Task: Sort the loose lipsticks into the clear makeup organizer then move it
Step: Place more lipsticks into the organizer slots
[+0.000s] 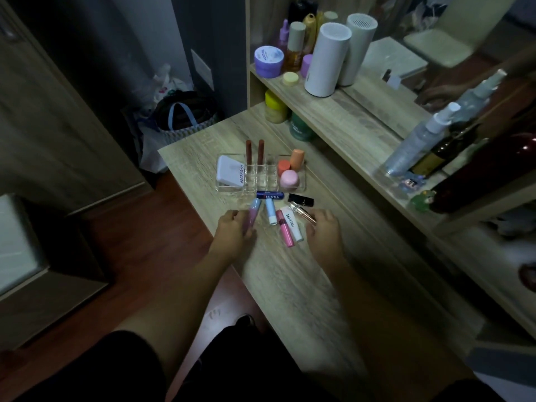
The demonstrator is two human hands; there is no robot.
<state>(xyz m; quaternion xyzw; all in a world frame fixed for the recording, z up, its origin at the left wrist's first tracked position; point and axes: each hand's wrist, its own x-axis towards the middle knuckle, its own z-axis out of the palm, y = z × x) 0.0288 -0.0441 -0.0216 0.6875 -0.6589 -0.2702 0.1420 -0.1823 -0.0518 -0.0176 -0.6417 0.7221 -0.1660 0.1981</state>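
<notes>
While the left hand [236,227] is closing its fingers around a pink-and-blue lip gloss tube [251,216] at the near edge of the pile, the right hand [323,227] is pinching the end of a clear, gold-trimmed tube [303,212]; both are gripping, though neither tube is clearly lifting off the bench [290,285] yet. The clear makeup organizer [261,177] is sitting just beyond the pile, with two dark red lipsticks [254,152] standing in its back slots, a white compact [230,172] filling its left bay and three round pots [290,169] crowding its right bay.

Several things are threatening to go wrong. The loose tubes are lying close together: a pale blue balm [270,214], a pink tube [284,229] and a white tube [294,227] are touching or nearly so, so a careless lift is risking a nudge that sends round tubes rolling, and the left hand is working near the bench edge, above the floor. A navy balm stick [269,195] is lying right against the organizer's front wall, and a black lipstick [301,199] is sitting just beside it. The empty slots are looking narrow, so a tube going in at a tilt is likely to knock the standing lipsticks. Because the organizer is light and clear, it is liable to slide, and later to tip when carried.
</notes>
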